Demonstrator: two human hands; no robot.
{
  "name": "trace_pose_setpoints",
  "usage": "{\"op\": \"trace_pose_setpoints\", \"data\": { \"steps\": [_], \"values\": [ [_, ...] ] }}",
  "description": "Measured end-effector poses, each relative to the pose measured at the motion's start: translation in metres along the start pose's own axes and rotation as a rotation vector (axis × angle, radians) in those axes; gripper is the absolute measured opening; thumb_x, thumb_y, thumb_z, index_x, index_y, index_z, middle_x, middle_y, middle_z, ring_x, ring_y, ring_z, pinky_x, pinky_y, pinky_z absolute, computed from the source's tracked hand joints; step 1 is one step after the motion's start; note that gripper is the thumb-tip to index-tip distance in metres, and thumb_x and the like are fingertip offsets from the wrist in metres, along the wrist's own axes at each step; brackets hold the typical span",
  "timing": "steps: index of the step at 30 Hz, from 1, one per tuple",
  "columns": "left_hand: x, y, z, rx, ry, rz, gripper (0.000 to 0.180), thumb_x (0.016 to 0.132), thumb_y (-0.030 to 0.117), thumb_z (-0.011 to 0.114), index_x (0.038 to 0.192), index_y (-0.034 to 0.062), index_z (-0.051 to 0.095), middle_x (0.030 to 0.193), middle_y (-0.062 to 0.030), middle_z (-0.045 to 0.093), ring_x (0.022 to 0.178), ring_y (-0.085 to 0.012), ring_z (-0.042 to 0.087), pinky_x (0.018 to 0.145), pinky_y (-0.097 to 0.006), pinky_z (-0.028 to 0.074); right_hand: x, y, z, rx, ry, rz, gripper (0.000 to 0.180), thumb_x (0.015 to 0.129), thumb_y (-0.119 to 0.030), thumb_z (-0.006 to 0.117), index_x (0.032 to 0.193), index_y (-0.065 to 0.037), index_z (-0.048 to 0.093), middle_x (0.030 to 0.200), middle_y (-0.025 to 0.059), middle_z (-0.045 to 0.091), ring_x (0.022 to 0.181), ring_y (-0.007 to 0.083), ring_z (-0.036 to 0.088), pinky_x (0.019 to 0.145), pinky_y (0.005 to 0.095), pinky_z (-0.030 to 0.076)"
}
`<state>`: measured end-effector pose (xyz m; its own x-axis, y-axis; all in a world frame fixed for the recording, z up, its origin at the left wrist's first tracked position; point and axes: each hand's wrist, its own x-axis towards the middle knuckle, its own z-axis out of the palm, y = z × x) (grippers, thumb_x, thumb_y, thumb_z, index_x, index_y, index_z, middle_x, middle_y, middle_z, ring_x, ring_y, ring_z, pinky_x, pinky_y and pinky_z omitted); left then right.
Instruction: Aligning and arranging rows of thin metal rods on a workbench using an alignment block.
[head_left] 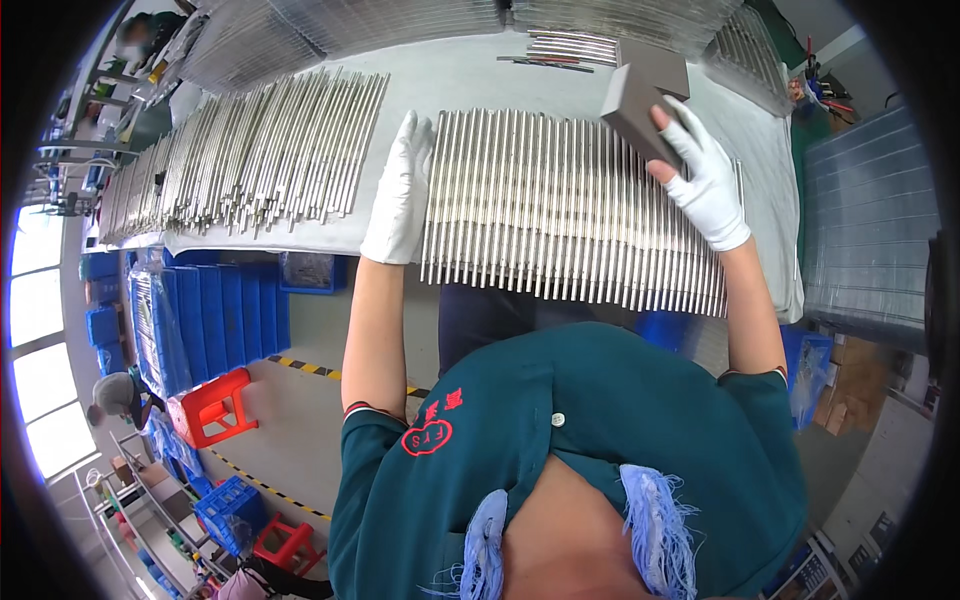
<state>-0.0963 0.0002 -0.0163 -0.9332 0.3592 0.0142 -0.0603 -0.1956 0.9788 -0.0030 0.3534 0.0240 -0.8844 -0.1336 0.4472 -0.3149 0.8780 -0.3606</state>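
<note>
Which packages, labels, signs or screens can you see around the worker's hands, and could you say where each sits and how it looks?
Grey block: rectangular, plain, held by the right hand over the rods' far end.
Cardboard boxes: brown, stacked low on the right.
Blue crates: under the table's left side.
No signs or screens show.

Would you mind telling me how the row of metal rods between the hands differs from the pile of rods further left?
The row of rods lies evenly spaced, ends lined up; the pile of rods is loose, its ends uneven. The left hand rests flat against the row's edge, and the right hand holds a grey block at its far end; nothing touches the pile. Both hold slim silvery rods on the same grey-covered table.
</note>
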Motion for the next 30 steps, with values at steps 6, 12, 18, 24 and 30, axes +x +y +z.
{"op": "trace_pose_setpoints", "data": {
  "steps": [6, 12, 18, 24, 30],
  "values": [
    [-0.001, -0.003, -0.006, -0.54, 0.183, 0.022, 0.08, 0.096, 0.054, 0.052, 0.15, 0.0009, 0.026, 0.147, -0.0203, 0.036, 0.141, -0.0315, 0.034, 0.121, -0.045, 0.028, -0.012, 0.036, -0.015, -0.089, 0.203, 0.026, 0.064, 0.086, -0.035, 0.074, 0.143, -0.016, 0.052, 0.137, 0.0155, 0.055, 0.117, 0.0316, 0.059, 0.101, 0.0369, 0.046],
    [0.0, -0.002, -0.027, -0.635, 0.223, 0.132, 0.059, 0.1, 0.038, 0.055, 0.143, 0.0018, 0.039, 0.139, -0.0191, 0.046, 0.133, -0.0315, 0.043, 0.118, -0.045, 0.033, -0.032, 0.114, -0.034, 0.374, 0.622, 0.528, 0.078, 0.091, -0.029, 0.074, 0.151, -0.002, 0.033, 0.142, 0.0117, 0.05, 0.122, 0.018, 0.053, 0.104, 0.027, 0.039],
    [-0.001, -0.006, -0.041, -0.832, 0.111, 0.019, 0.054, 0.103, 0.032, 0.047, 0.143, -0.0036, 0.039, 0.145, -0.0209, 0.044, 0.141, -0.0349, 0.035, 0.121, -0.051, 0.026, -0.036, 0.114, -0.017, 0.375, 0.69, 0.413, 0.08, 0.088, -0.03, 0.076, 0.148, 0.002, 0.035, 0.146, 0.0177, 0.046, 0.126, 0.0232, 0.051, 0.106, 0.0319, 0.04],
    [-0.003, -0.005, -0.024, -0.47, 0.106, 0.015, 0.058, 0.103, 0.038, 0.047, 0.145, -0.0009, 0.038, 0.147, -0.019, 0.042, 0.142, -0.0307, 0.034, 0.123, -0.043, 0.024, -0.042, 0.131, -0.012, 0.456, 0.711, 0.356, 0.083, 0.087, -0.032, 0.077, 0.147, 0.006, 0.035, 0.146, 0.0187, 0.045, 0.129, 0.0248, 0.049, 0.108, 0.0331, 0.04],
    [0.001, -0.009, -0.031, -0.483, 0.094, 0.014, 0.059, 0.103, 0.04, 0.046, 0.147, 0.001, 0.037, 0.147, -0.0183, 0.042, 0.143, -0.03, 0.033, 0.123, -0.043, 0.024, -0.041, 0.13, -0.01, 0.439, 0.72, 0.381, 0.082, 0.086, -0.034, 0.077, 0.144, 0.009, 0.038, 0.145, 0.0187, 0.046, 0.131, 0.0248, 0.049, 0.11, 0.0334, 0.039]
  ]
}}
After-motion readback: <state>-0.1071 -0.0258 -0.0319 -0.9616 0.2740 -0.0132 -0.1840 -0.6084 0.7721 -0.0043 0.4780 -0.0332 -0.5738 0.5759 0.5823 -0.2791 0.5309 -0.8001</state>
